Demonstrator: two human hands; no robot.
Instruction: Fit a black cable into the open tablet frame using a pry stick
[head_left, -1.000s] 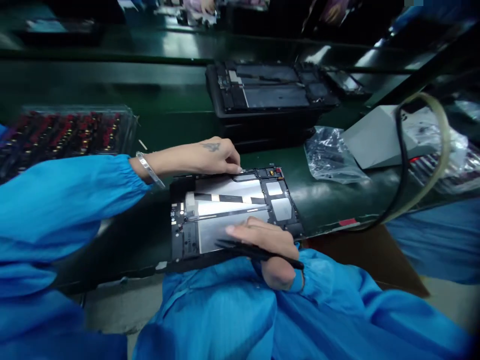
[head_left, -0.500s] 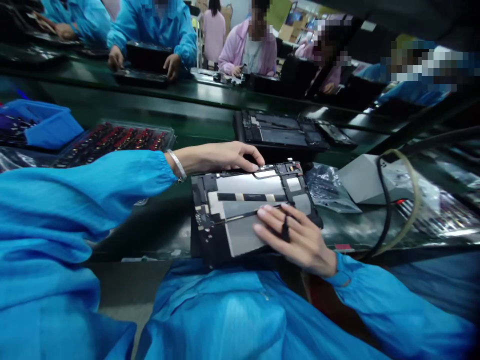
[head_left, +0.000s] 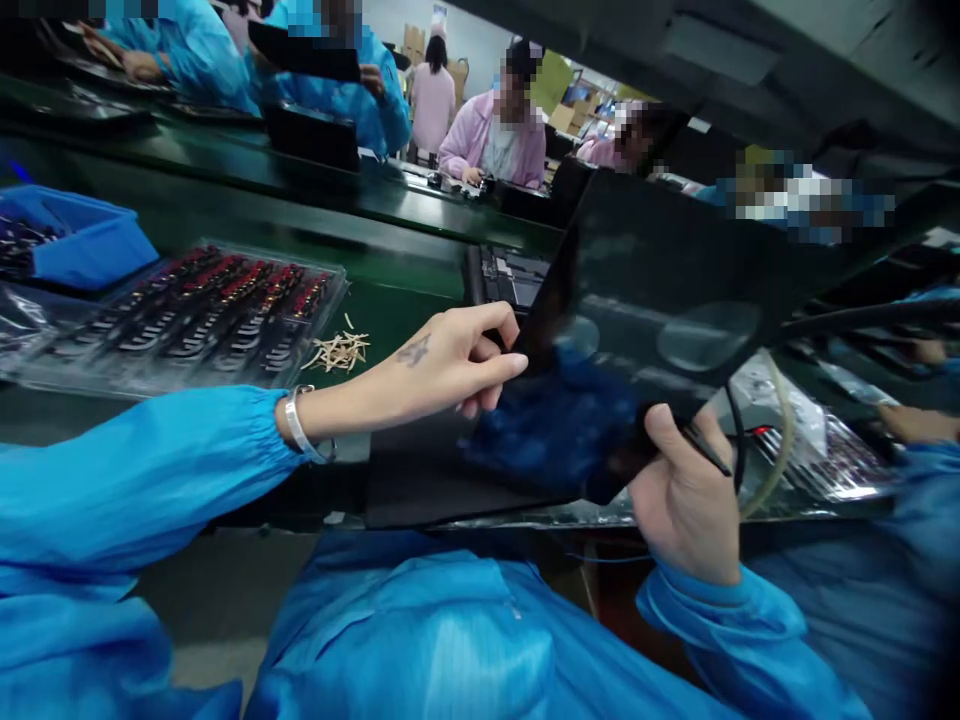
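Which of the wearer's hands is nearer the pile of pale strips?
Left. The left hand is just right of the pale strips; the right hand is farther right, holding the dark panel by its edge.

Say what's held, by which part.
Right hand: glossy black rectangular panel, by its lower-right edge; slim black tool, hold partly hidden. Left hand: at panel's left edge, grip unclear.

You see your glossy dark panel [head_left: 645, 290] mirroring blue, slightly blurred; pale sheen streaks the green work surface [head_left: 412, 205], while the right corners sink into darkness.
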